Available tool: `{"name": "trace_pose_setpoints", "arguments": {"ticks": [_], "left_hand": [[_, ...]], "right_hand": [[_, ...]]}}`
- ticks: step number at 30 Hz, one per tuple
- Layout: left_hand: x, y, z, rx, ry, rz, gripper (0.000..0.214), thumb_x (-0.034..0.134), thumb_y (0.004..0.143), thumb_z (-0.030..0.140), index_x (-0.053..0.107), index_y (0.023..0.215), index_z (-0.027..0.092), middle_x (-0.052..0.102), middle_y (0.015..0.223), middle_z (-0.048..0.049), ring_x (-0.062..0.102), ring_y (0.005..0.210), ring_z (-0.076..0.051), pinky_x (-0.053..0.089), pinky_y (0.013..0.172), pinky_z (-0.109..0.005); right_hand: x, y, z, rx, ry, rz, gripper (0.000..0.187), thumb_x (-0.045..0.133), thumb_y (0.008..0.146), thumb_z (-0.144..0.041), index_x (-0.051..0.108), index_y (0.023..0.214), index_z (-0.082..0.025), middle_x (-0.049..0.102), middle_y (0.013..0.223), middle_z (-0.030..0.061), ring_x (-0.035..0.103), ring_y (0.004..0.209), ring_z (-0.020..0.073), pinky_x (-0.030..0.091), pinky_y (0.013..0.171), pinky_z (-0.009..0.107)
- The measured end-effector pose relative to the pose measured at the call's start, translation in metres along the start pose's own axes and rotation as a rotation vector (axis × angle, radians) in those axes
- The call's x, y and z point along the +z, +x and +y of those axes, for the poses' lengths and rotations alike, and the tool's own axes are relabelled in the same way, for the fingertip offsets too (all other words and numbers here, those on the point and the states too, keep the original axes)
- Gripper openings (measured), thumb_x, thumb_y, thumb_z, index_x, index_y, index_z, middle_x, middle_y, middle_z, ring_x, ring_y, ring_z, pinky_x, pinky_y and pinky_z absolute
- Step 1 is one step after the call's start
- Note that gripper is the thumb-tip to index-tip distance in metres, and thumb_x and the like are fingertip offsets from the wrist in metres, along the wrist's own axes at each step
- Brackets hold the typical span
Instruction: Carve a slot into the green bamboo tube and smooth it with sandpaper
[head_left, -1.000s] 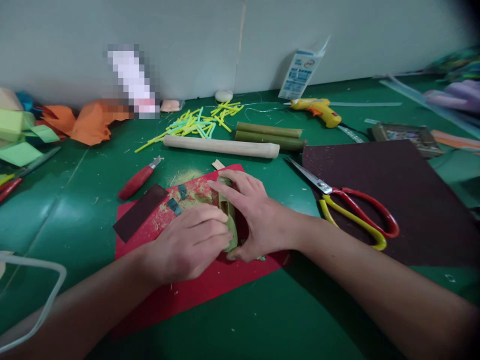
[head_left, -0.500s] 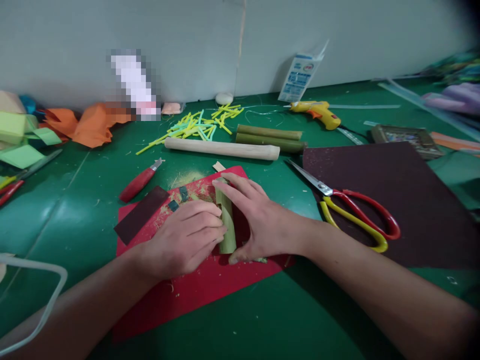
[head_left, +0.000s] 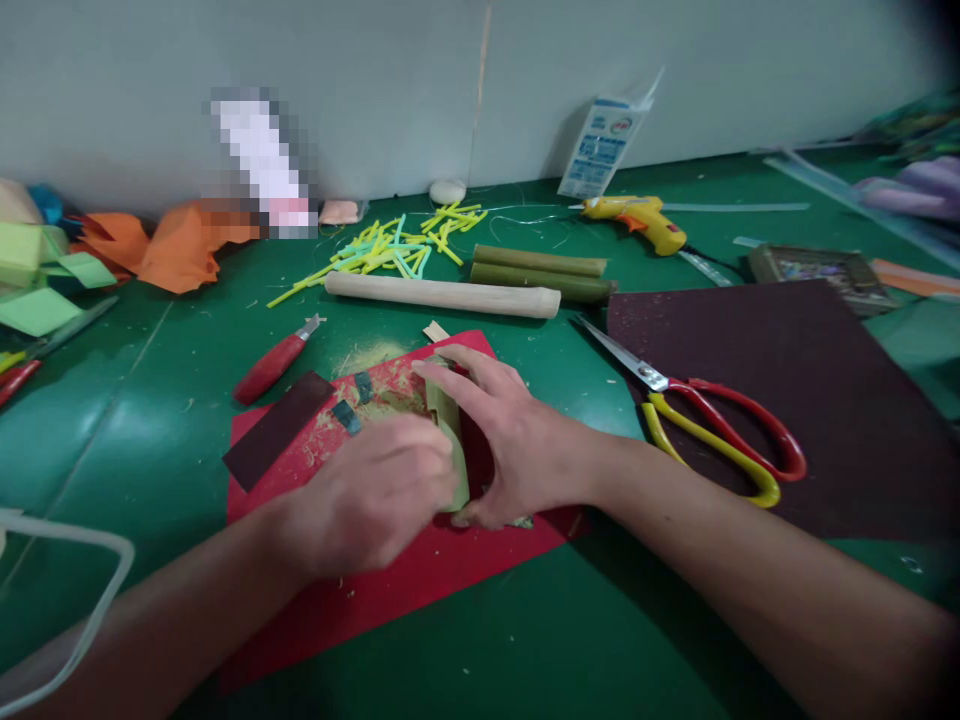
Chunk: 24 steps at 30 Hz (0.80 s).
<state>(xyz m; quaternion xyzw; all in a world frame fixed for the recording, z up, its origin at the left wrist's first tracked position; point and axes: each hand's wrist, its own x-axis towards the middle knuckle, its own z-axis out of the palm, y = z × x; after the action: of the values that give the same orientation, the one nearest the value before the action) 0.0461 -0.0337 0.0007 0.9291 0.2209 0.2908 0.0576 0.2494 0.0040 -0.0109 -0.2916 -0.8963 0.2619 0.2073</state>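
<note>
A short green bamboo piece [head_left: 452, 440] lies on a red sheet [head_left: 420, 580] dusted with sawdust. My right hand [head_left: 510, 440] grips the bamboo from the right, fingers laid over its top and thumb at its near end. My left hand [head_left: 375, 495] is curled against the bamboo's left side, fingers closed; whatever is under them is hidden and the hand is slightly smeared. A dark sandpaper strip [head_left: 277, 428] lies on the sheet's left corner, with two small dark scraps [head_left: 354, 402] beside it.
A red-handled knife [head_left: 270, 362] lies left of the sheet. Behind it are a wooden dowel [head_left: 442, 293], two green bamboo stalks [head_left: 540, 272] and cut straws [head_left: 390, 248]. Scissors [head_left: 705, 415] rest on a dark sheet [head_left: 795, 400] at right, with a yellow glue gun [head_left: 637, 218] beyond.
My left hand slid back toward me along the bamboo's left side after moving away a moment earlier. My right hand kept its hold; the bamboo shifted only slightly.
</note>
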Motion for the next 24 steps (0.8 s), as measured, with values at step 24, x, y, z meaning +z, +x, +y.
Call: {"name": "trace_pose_setpoints", "arguments": {"ticks": [24], "left_hand": [[0.0017, 0.0021, 0.0038, 0.024, -0.015, 0.005, 0.013, 0.051, 0.084, 0.007, 0.061, 0.086, 0.015, 0.067, 0.086, -0.0038, 0.056, 0.098, -0.018, 0.046, 0.094, -0.034]], "right_hand": [[0.0003, -0.0012, 0.0016, -0.01, -0.002, 0.006, 0.117, 0.077, 0.044, -0.052, 0.021, 0.143, -0.02, 0.027, 0.141, 0.0168, 0.02, 0.135, 0.0335, 0.02, 0.105, 0.05]]}}
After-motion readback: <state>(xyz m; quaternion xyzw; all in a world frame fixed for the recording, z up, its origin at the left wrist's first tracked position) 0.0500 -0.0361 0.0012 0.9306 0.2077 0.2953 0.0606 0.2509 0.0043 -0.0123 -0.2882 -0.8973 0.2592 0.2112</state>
